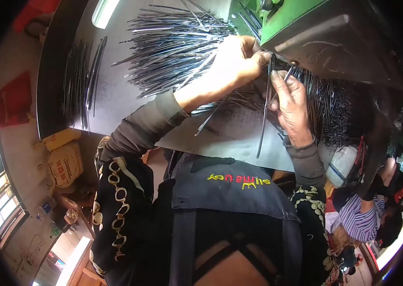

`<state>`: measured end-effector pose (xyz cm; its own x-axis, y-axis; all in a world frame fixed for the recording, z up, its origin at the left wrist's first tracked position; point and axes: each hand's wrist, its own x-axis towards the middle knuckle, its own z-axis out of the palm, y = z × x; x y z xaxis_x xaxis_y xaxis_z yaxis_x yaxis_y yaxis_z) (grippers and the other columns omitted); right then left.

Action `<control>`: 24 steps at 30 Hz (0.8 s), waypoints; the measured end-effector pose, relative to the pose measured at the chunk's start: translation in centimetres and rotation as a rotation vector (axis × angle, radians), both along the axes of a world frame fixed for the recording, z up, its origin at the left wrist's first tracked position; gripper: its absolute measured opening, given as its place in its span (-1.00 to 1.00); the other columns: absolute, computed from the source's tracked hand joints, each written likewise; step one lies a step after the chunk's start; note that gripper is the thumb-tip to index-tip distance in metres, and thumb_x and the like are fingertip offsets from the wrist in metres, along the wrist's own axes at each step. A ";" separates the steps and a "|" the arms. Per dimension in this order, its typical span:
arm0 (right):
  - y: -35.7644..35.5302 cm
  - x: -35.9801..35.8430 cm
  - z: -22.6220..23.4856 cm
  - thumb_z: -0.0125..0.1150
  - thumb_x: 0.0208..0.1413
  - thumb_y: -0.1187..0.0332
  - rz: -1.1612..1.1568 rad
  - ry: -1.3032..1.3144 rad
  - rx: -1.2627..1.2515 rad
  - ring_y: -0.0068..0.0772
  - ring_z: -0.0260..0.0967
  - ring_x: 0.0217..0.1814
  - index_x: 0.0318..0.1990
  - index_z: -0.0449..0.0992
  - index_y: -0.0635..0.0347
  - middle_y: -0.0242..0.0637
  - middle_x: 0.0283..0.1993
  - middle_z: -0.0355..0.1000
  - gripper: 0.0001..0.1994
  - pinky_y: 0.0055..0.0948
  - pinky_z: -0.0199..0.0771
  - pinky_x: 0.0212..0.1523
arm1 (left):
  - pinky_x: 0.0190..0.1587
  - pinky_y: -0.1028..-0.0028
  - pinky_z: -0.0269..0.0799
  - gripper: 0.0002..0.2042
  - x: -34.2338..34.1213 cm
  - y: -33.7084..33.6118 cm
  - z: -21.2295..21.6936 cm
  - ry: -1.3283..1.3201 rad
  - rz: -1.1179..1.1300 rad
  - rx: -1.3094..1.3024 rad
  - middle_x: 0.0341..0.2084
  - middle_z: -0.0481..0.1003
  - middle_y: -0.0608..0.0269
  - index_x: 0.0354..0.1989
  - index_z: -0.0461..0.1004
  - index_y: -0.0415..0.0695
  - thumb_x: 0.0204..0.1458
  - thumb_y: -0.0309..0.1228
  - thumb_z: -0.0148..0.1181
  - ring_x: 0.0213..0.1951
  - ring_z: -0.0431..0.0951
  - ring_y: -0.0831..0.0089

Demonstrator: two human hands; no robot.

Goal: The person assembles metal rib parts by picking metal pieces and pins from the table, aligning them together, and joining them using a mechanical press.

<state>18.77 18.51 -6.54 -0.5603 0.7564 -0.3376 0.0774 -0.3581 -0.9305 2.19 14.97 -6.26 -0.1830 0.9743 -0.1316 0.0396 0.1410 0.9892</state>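
Dark apron (230,190) below rod-strewn table (115,90)

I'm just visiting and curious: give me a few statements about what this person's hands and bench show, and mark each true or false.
1. Both hands work at the green machine. True.
2. The right hand holds a thin dark rod. True.
3. The left hand rests in the lap. False: it reaches up to the machine.
4. The rod pile lies on the floor. False: it lies on the bench.
5. The sleeves are grey. True.
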 end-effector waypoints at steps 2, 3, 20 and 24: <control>-1.5 -0.5 0.7 -0.04 0.22 0.29 -0.116 0.021 0.017 -0.67 0.32 -0.65 -0.39 0.39 0.20 -0.40 -0.56 0.36 -0.79 -0.72 0.32 -0.63 | -0.53 0.51 0.30 -0.80 0.8 -1.6 -1.4 0.204 0.062 0.121 -0.64 0.40 0.31 -0.33 0.46 -0.28 0.08 -0.36 0.06 -0.60 0.34 0.58; -1.8 -0.3 1.0 -0.04 0.22 0.29 -0.122 0.019 0.022 -0.67 0.32 -0.65 -0.39 0.39 0.20 -0.40 -0.56 0.36 -0.79 -0.72 0.32 -0.63 | -0.50 0.48 0.30 -0.80 1.4 -2.3 -1.9 0.401 0.114 0.249 -0.63 0.39 0.29 -0.34 0.44 -0.28 0.09 -0.36 0.03 -0.58 0.34 0.56; -3.1 0.7 1.6 -0.30 0.30 0.22 0.078 0.223 0.027 -0.35 0.47 -0.30 -0.22 0.34 0.38 -0.07 -0.19 0.41 -0.64 -0.42 0.51 -0.23 | -0.62 0.67 0.25 -0.87 -0.4 -8.0 1.8 -0.627 0.032 -0.346 -0.58 0.39 0.37 -0.31 0.35 -0.16 0.11 -0.36 0.05 -0.58 0.40 0.65; -2.8 0.7 1.2 -0.26 0.29 0.23 0.047 0.258 -0.038 -0.28 0.48 -0.26 -0.13 0.34 0.41 -0.07 -0.18 0.41 -0.64 -0.35 0.53 -0.19 | -0.64 0.71 0.16 -0.89 -1.7 -7.8 1.5 -0.589 -0.017 -0.422 -0.63 0.39 0.40 -0.36 0.38 -0.14 0.09 -0.37 0.07 -0.63 0.33 0.68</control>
<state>19.48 15.71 -5.38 -0.6660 0.7167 -0.2068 -0.1429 -0.3947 -0.9076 0.45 7.20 -4.72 0.0489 0.8209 -0.5690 -0.4771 0.5197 0.7087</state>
